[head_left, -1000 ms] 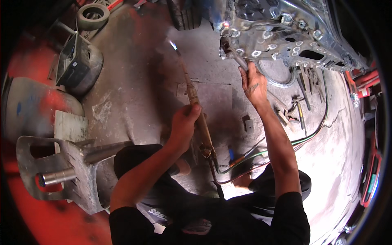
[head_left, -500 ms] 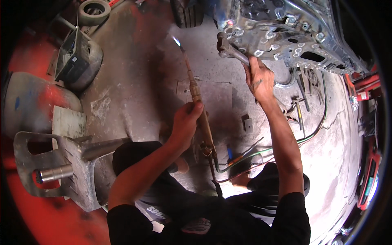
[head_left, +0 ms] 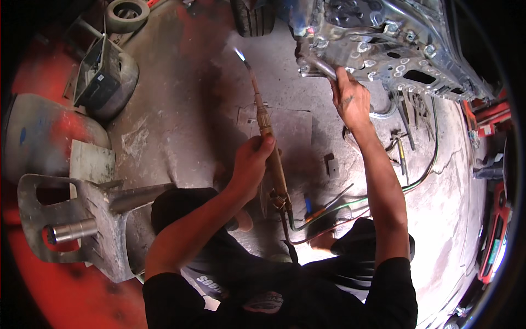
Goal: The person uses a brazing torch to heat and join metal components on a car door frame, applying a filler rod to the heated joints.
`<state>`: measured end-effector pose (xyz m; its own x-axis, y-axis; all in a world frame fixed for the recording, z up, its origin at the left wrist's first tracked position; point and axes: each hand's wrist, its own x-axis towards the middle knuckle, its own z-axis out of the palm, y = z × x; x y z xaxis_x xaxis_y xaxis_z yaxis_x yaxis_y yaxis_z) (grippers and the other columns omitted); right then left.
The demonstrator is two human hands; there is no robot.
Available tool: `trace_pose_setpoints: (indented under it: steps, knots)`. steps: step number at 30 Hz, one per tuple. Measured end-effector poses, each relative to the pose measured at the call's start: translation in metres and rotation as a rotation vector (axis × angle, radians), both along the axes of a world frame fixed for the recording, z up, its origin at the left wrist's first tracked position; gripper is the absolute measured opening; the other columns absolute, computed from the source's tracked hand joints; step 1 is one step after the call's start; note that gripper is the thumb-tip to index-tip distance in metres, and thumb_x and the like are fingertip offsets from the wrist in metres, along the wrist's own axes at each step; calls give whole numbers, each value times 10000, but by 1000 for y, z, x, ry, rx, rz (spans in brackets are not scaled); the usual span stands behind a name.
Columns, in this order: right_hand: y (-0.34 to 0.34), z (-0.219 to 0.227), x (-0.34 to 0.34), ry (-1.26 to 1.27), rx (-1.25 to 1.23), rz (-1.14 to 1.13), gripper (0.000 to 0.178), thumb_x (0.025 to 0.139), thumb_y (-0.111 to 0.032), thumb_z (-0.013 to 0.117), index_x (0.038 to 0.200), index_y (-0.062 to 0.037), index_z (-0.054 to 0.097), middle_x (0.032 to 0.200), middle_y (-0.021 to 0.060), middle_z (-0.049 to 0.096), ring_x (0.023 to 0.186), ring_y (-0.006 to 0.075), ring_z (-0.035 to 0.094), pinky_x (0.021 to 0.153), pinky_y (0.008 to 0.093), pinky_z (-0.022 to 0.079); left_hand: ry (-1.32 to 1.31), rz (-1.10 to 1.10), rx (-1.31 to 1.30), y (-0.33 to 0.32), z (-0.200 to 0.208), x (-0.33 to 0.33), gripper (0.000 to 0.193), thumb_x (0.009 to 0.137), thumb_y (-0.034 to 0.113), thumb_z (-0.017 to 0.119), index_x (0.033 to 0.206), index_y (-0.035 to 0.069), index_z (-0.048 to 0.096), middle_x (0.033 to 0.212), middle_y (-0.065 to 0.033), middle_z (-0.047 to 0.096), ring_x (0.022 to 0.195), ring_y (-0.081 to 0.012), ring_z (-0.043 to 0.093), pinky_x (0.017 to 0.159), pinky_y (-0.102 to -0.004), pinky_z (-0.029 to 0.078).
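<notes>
My left hand (head_left: 252, 164) is wrapped round the body of a brass-coloured gas torch (head_left: 263, 119). Its tip points away from me, and a small bright flame (head_left: 239, 54) burns there, apart from the metal panel. Two hoses (head_left: 323, 218), one green and one reddish, run from the torch's lower end. At the right, my right hand (head_left: 352, 101) grips the handle of a hammer (head_left: 324, 68). The hammer's head lies against or just in front of the lower left edge of a bare metal car body part (head_left: 378, 55); whether they touch, I cannot tell.
To the left stands a worn grey plastic stool (head_left: 112, 230) with a metal cylinder (head_left: 74, 231) on it. Farther off are a black bin (head_left: 97, 82) and a tyre (head_left: 127, 15). On the right, hand tools (head_left: 402, 151) lie on the concrete floor beside the hoses.
My right hand has shifted slightly right, and the hammer's head has moved right, up to the metal part's edge. The torch has barely moved, its flame still lit.
</notes>
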<state>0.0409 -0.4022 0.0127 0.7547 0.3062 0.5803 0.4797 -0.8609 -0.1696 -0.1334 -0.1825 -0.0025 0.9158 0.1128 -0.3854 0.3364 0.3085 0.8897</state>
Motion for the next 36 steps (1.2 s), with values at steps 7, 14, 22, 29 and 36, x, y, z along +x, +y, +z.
trace_pose_setpoints:
  steps: [7, 14, 22, 29, 36]
  knots:
    - [1, -3, -2, 67, -45, -39, 188, 976, -211, 618, 1112, -95, 561, 823, 193, 679, 705, 438, 655, 603, 526, 502, 30, -8, 51, -1, -1, 0, 367, 1004, 353, 621, 1039, -11, 647, 886, -73, 675, 768, -134, 619, 709, -296, 485]
    - [-4, -83, -47, 456, 226, 141, 236, 963, -292, 627, 1058, -77, 613, 730, 193, 652, 633, 411, 635, 588, 488, 477, 36, -4, 7, 2, -4, -3, 367, 1006, 347, 617, 1020, -19, 639, 894, -84, 673, 784, -143, 624, 735, -311, 499]
    - [-47, -280, -157, 816, 163, -160, 198, 909, -223, 598, 1047, -98, 666, 869, 224, 683, 876, 458, 664, 716, 544, 511, 67, 16, 79, 3, -9, -6, 370, 996, 347, 633, 1053, -18, 647, 900, -63, 661, 798, -135, 603, 719, -301, 466]
    - [-46, -240, -151, 580, 315, 296, 308, 955, -311, 613, 1168, -92, 646, 1077, 149, 701, 915, 335, 691, 751, 444, 555, 57, -27, 110, -9, -33, 11, 380, 995, 390, 618, 1083, 22, 660, 923, -53, 656, 785, -150, 594, 706, -321, 468]
    - [-34, -61, -185, 1602, 1047, 467, 707, 968, -493, 633, 1484, -56, 428, 1106, 127, 681, 928, 202, 677, 763, 318, 573, -1, 37, -18, -15, -22, 15, 356, 989, 367, 629, 1131, 41, 646, 904, -36, 624, 759, -159, 584, 666, -333, 471]
